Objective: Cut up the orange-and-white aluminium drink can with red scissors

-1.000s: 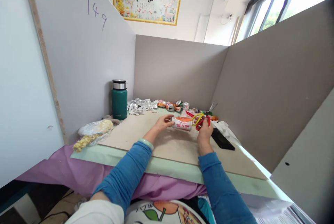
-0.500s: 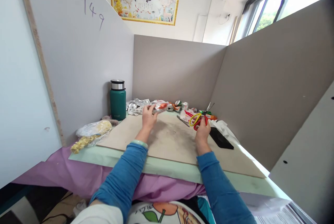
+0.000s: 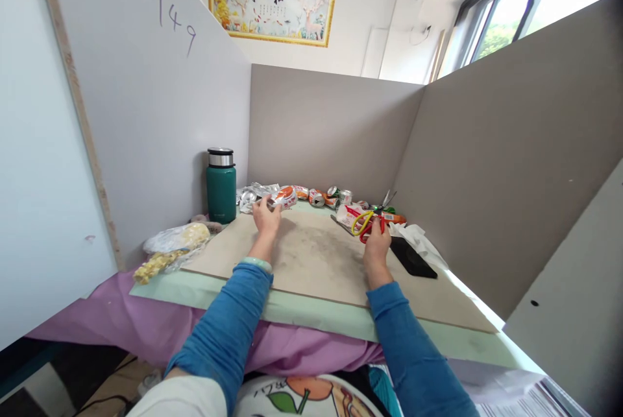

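My left hand [image 3: 265, 214] reaches to the far left edge of the brown board [image 3: 321, 261] and is closed on a crushed orange-and-white drink can [image 3: 283, 197], held just above the pile of flattened silver cans [image 3: 254, 196]. My right hand [image 3: 376, 243] rests on the board's right side, fingers closed through the yellow and red handles of a pair of scissors [image 3: 366, 222]. The scissor blades point left over the board.
A green flask [image 3: 221, 186] stands at the back left by the partition. A plastic bag of yellowish food [image 3: 172, 246] lies at the left. More crushed cans [image 3: 327, 197] line the back wall. A black phone [image 3: 413, 257] and white paper [image 3: 417, 237] lie at the right.
My left hand carried the can from the board's middle, beside the scissors, back and to the left towards the silver pile. My right hand with the scissors stayed nearly still.
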The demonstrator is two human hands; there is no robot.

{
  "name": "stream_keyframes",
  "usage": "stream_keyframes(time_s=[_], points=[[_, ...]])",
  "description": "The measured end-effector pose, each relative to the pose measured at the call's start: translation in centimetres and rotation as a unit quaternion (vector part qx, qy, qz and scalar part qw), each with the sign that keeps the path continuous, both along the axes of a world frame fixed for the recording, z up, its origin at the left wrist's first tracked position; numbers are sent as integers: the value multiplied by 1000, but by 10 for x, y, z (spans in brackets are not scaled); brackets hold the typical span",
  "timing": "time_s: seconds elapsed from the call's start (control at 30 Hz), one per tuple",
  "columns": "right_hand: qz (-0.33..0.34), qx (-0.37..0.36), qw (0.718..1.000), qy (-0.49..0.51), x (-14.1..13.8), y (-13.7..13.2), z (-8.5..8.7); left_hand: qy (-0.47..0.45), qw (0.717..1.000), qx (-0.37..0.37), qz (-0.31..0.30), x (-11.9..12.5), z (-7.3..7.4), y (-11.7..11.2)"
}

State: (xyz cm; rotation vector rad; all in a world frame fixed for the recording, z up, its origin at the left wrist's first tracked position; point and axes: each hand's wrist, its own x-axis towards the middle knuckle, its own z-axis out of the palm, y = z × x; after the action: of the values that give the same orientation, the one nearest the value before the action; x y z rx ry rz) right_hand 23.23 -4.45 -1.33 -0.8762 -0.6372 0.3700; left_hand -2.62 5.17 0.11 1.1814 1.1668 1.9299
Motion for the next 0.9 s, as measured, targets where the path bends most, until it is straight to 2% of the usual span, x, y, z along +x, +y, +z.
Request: stream_keyframes(time_s=[0.07,0.2,0.23,0.33,0.4,0.43,0.5,0.53,0.57,0.6,0.7,0.77,0.9], points=[[31,-20,999,-13,-4,-2,1,10,1000,-8,-25,3,-1,1],[100,-32,993,-57,-14,-7,2,37,975,-65,-211,19,-8,-1],[112,-27,991,-65,-17,-8,2,69,972,-51,-220,22,-10,-2],[142,-15,987,-76,-23,-10,3,183,967,16,-177,30,-12,-7],[156,-16,984,-82,-26,-11,3,254,951,-3,-176,30,-11,-11],[163,-18,983,-83,-27,-11,3,271,953,-18,-134,29,-10,-13],[182,-20,980,-76,-28,-11,2,241,970,-34,-22,25,-6,-15],[194,-21,978,-69,-28,-10,2,210,977,-43,-7,23,-5,-15],[209,-22,976,-62,-28,-10,1,167,983,-67,-27,20,-3,-15],[225,-25,973,-56,-28,-9,0,113,986,-96,-73,19,-2,-15],[281,-51,957,-50,-29,-9,-1,-49,960,-162,-224,18,-1,-16],[319,-72,944,-48,-32,-11,0,-93,941,-164,-281,20,-2,-18],[384,-94,918,-32,-40,-17,0,-120,920,-162,-337,24,-2,-21]])
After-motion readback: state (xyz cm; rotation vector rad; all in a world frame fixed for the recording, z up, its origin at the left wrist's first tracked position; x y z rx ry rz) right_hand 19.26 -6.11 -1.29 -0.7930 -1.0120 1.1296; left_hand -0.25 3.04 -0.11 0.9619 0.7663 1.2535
